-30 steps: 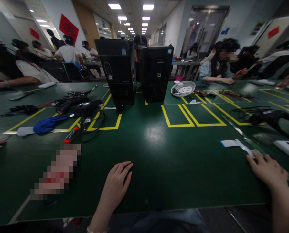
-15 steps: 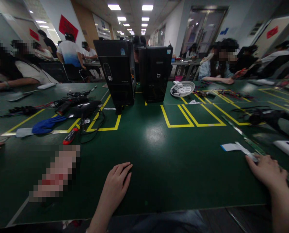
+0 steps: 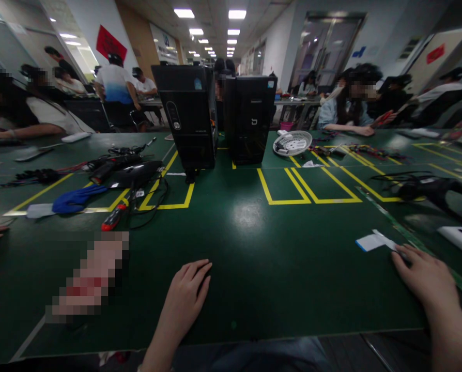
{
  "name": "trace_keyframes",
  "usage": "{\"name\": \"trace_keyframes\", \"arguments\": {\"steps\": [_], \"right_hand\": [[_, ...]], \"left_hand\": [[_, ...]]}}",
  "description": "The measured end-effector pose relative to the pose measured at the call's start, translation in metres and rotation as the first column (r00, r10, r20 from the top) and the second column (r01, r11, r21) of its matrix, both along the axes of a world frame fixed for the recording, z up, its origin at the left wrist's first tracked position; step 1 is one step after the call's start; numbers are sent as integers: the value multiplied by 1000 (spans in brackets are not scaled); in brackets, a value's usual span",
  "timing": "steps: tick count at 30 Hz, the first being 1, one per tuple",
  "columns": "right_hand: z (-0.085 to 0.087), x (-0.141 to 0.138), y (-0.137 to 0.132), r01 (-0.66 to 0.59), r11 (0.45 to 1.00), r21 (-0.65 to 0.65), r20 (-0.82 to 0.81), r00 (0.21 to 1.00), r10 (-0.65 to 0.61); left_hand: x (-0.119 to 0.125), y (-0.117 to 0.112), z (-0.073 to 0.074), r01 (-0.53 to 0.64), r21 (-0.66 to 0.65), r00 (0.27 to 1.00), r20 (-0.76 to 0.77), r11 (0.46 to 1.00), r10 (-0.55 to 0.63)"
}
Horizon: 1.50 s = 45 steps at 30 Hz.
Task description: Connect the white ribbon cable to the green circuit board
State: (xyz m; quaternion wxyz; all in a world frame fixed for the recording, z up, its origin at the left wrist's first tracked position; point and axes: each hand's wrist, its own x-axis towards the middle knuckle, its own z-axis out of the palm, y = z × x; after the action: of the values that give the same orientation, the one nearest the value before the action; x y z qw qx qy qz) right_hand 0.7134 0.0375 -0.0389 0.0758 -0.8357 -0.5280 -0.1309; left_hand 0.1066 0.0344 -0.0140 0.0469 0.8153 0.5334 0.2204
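My left hand lies palm down on the green tabletop near its front edge, fingers stretched out and thumb apart, holding nothing. Over on the right, my right hand rests on the table with its fingers curled at the end of a white flat ribbon cable. The cable's blue-tipped end sticks out to the left, lying on the table. A small dark part shows beneath the fingers; the rest of it is hidden by the hand.
Two black computer towers stand mid-table. To the left lie a red-and-black screwdriver, a blue glove and black cables. A white basket sits behind yellow tape outlines. Other people sit around.
My right hand has shifted slightly, and the white ribbon cable has turned a little and slid nearer to me. My left hand stays in place.
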Motion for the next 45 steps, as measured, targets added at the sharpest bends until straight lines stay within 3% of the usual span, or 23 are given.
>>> {"name": "trace_keyframes", "arguments": {"steps": [5, 10, 13, 16, 20, 23, 27, 33, 37, 38, 40, 43, 45], "right_hand": [[-3, -22, 0, -37, 999, 0, -138, 990, 37], [-1, -90, -2, -245, 960, 139, -117, 958, 261], [2, -152, -1, -391, 901, 189, -93, 906, 413], [6, -223, -2, -542, 829, 140, -112, 823, 557], [16, -309, -11, -741, 670, 44, -187, 653, 734], [26, -352, -18, -832, 555, -9, -264, 537, 801], [30, -377, -20, -872, 489, -1, -374, 454, 809], [30, -378, -19, -878, 477, 48, -456, 405, 792], [40, -348, -17, -884, 460, 78, -554, 345, 758], [42, -332, -14, -869, 486, 95, -578, 349, 738], [42, -288, -3, -778, 612, 146, -581, 433, 689], [36, -193, 17, -504, 837, 215, -467, 700, 541], [31, -120, 25, -297, 942, 156, -408, 849, 335]], "left_hand": [[0, 0, -1, 3, 2, 1000, 10, 1000, -3], [0, 0, -2, 2, 12, 1000, 15, 1000, -2], [0, 1, -1, 6, 15, 1000, 15, 1000, -7], [0, 0, 0, 0, 14, 1000, 11, 1000, 0], [1, 1, -1, 0, 23, 1000, 20, 1000, 0], [0, 1, -2, 9, 20, 1000, 30, 1000, -9], [0, 1, -1, 9, 18, 999, 41, 1000, -9], [1, 1, 0, 2, -1, 999, 35, 1000, -1], [1, 1, -1, -15, -14, 1000, 17, 1000, 15], [0, 1, -1, -17, -17, 1000, 15, 1000, 17], [0, 0, -1, -14, -21, 1000, 13, 1000, 14], [-1, 1, -1, -10, -23, 1000, 7, 1000, 11], [-1, 2, -1, -10, -23, 1000, 3, 1000, 10]]}}
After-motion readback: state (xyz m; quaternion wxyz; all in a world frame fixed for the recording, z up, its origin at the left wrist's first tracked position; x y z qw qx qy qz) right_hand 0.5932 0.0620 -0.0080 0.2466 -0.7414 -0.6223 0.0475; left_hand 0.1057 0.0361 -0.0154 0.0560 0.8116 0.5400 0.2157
